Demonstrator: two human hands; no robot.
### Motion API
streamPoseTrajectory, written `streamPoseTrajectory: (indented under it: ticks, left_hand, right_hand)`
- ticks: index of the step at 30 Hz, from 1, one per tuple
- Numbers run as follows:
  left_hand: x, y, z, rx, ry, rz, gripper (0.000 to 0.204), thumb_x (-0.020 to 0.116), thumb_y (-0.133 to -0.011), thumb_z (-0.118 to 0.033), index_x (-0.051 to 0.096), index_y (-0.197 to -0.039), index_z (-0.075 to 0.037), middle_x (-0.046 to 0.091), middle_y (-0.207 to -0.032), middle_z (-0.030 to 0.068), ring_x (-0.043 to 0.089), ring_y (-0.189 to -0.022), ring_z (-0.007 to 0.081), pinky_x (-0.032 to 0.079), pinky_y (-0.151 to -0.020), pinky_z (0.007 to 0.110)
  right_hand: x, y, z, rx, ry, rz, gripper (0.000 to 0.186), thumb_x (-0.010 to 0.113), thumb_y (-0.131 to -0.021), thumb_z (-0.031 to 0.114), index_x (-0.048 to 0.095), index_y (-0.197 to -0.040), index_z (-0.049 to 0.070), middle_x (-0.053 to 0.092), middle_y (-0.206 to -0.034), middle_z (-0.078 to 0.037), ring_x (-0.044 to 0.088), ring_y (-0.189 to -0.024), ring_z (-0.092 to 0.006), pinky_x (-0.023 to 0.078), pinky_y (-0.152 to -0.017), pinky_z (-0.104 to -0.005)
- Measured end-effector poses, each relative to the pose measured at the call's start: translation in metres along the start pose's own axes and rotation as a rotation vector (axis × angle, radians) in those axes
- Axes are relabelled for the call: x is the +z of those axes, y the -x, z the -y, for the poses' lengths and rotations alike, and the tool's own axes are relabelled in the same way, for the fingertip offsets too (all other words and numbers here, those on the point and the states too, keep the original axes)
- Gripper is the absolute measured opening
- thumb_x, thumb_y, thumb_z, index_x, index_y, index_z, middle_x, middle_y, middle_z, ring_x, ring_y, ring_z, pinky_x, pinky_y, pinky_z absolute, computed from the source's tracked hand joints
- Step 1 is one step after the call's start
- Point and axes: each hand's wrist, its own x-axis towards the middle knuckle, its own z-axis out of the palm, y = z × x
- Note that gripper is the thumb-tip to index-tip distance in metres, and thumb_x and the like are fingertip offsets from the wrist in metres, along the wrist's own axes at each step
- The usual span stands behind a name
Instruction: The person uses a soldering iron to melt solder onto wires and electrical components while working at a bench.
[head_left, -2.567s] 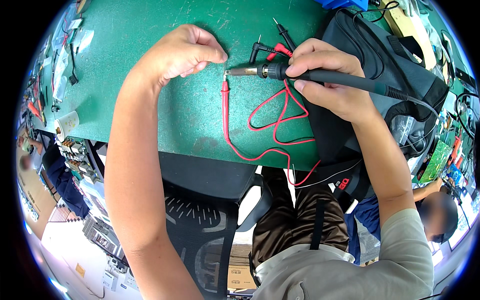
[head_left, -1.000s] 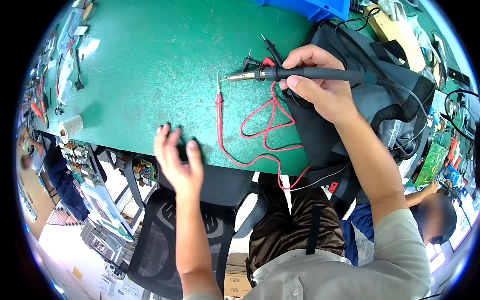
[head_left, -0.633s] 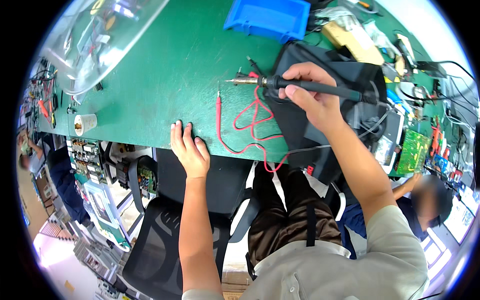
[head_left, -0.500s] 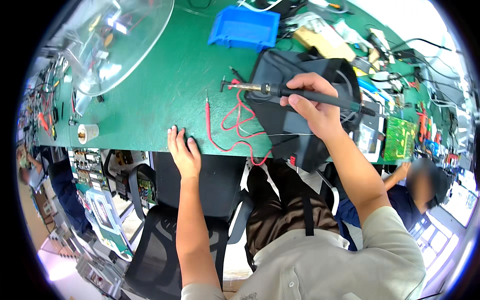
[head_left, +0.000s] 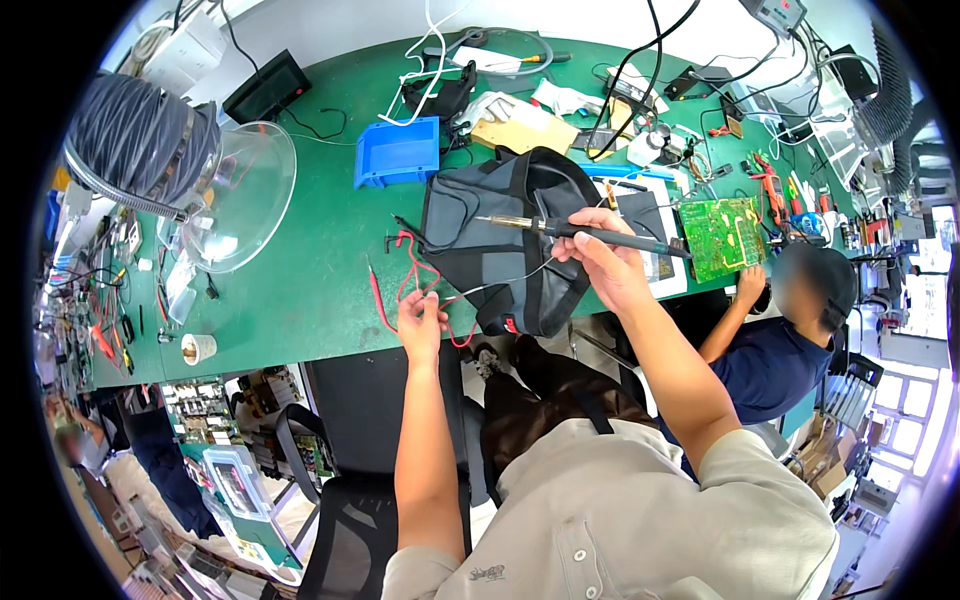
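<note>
**Soldering iron [head_left: 548,226] in R hand [head_left: 608,262], up over a soft bag [head_left: 475,262]**

The iron is long, thin & round, w/ a dark smooth handle and a shiny metal front that gets skinny at the tip. R fingers are wrapped round the handle, thumb on the near side, like holding a fat pen. The bag below is floppy cloth, gray w/ black bands. It lies on a flat green table [head_left: 300,320].

L hand [head_left: 420,318] is by the table's near edge, fingers bent in. A thin pale wire [head_left: 500,281] runs from there toward the R hand. The L fingers are prob. pinching it, but they're too small to be sure. A red test probe [head_left: 377,294] is just left of that hand, straight & slim, metal tip pointing away from the person. Its loopy red cord [head_left: 413,268] goes partly behind the L hand.

The iron's long side goes across, L to R. Tip points left & a bit up; the back end is right & a bit lower. R fingers hide the middle of the handle. Can't tell how high the tip is above the cloth. The person's shirt [head_left: 640,510] is cut off at the bottom.
</note>
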Motion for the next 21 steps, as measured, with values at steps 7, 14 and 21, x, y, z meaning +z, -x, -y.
streamPoseTrajectory:
  ticks: [7, 14, 21]
  left_hand:
    - [-0.048, -0.022, 0.003, 0.230, -0.474, -0.344, 0.028, 0.070, -0.085, -0.020, 0.063, -0.100, 0.002, 0.065, -0.086, 0.0110, 0.062, -0.076, 0.0221, 0.050, -0.073, 0.032]
    - [-0.083, -0.041, 0.008, 0.434, -0.663, -0.522, 0.028, 0.070, -0.084, -0.018, 0.060, -0.100, 0.003, 0.060, -0.083, 0.0132, 0.058, -0.076, 0.0267, 0.048, -0.076, 0.038]
    - [-0.107, 0.078, 0.085, 0.163, -0.588, -0.339, 0.025, 0.068, -0.088, -0.024, 0.060, -0.084, -0.001, 0.065, -0.073, 0.0125, 0.062, -0.063, 0.0218, 0.051, -0.064, 0.036]
  right_hand:
    - [-0.019, 0.019, 0.008, 0.010, -0.015, 0.011, 0.027, 0.061, -0.094, 0.010, 0.057, -0.117, -0.002, 0.066, -0.093, -0.013, 0.066, -0.088, -0.0210, 0.051, -0.079, -0.0325]
    - [-0.015, 0.021, 0.014, 0.042, 0.001, 0.049, 0.027, 0.059, -0.094, 0.011, 0.057, -0.117, -0.002, 0.066, -0.094, -0.013, 0.065, -0.090, -0.0216, 0.050, -0.081, -0.0337]
    - [-0.023, 0.023, 0.020, 0.085, -0.024, 0.082, 0.028, 0.057, -0.094, 0.012, 0.057, -0.117, -0.002, 0.067, -0.094, -0.014, 0.065, -0.091, -0.0250, 0.049, -0.084, -0.0376]
